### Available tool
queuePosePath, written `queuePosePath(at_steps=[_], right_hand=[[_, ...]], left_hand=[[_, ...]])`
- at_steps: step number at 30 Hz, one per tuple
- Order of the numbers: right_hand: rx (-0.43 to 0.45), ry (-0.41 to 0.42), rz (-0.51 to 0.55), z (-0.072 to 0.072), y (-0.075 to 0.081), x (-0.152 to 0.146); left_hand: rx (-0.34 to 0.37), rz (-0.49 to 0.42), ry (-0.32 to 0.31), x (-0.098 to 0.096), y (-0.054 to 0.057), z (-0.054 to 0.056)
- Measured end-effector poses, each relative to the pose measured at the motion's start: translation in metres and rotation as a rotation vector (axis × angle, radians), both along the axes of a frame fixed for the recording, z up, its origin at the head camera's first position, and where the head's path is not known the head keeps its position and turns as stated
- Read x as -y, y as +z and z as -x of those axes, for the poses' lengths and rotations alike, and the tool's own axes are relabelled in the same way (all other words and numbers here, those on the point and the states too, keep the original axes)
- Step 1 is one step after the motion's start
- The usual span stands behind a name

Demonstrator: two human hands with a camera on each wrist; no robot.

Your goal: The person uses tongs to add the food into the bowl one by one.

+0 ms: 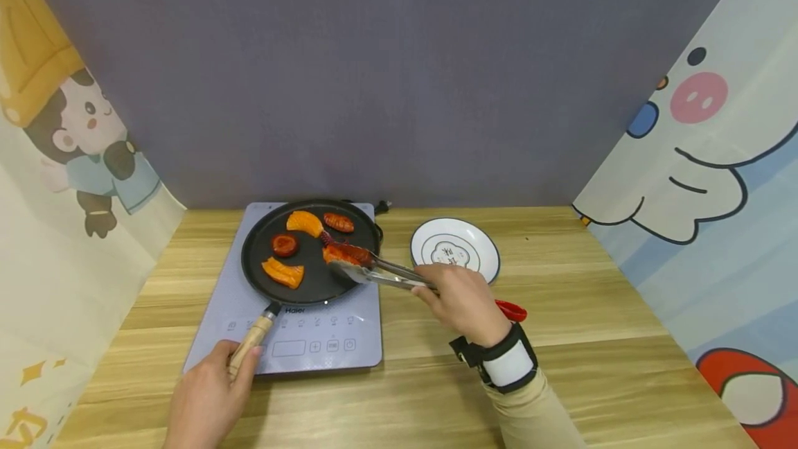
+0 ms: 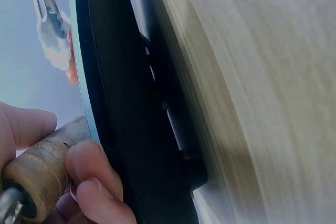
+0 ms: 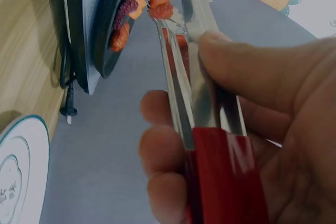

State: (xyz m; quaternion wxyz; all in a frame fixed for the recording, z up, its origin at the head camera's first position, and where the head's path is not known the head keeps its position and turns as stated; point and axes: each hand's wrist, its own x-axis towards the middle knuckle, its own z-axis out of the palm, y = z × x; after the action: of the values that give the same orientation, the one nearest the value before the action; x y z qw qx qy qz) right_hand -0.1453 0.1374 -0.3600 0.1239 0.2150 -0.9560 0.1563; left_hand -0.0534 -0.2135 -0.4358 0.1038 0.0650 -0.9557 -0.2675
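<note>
My left hand (image 1: pixel 208 395) grips the wooden handle (image 1: pixel 257 335) of a round black frying pan (image 1: pixel 312 296), fingers and thumb wrapped around it. My right hand (image 1: pixel 463 300) holds metal tongs (image 1: pixel 395 276) with red grips (image 3: pixel 226 177). Between the tongs' tips is a glossy red-orange food piece (image 1: pixel 339 253), over the pan's right side. Also in the pan are two curved orange pieces, one at the back (image 1: pixel 304 222) and one at the front (image 1: pixel 283 272). A round red-brown piece (image 1: pixel 284 245) and a scored oval piece (image 1: pixel 339 222) lie there too.
Under the pan is a flat Haier induction cooktop (image 1: pixel 218 317) on a wooden table (image 1: pixel 598 296). A white plate (image 1: pixel 427 234) with a blue rim stands to its right, partly behind my right hand. A black plug (image 1: pixel 382 206) lies by the grey back wall (image 1: pixel 399 75).
</note>
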Motion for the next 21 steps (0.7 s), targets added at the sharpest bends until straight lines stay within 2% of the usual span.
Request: queuePosePath(at_steps=[4, 9, 21], right_hand=[[0.006, 0.017, -0.007, 0.003, -0.004, 0.005], [-0.039, 0.022, -0.046, 0.006, -0.01, 0.011], [-0.082, 0.04, -0.039, 0.005, -0.014, 0.018]], left_hand=[[0.008, -0.001, 0.001, 0.001, 0.001, 0.0], [0.024, -0.008, 0.002, 0.001, 0.001, 0.0], [-0.001, -0.001, 0.006, 0.0, 0.001, -0.001]])
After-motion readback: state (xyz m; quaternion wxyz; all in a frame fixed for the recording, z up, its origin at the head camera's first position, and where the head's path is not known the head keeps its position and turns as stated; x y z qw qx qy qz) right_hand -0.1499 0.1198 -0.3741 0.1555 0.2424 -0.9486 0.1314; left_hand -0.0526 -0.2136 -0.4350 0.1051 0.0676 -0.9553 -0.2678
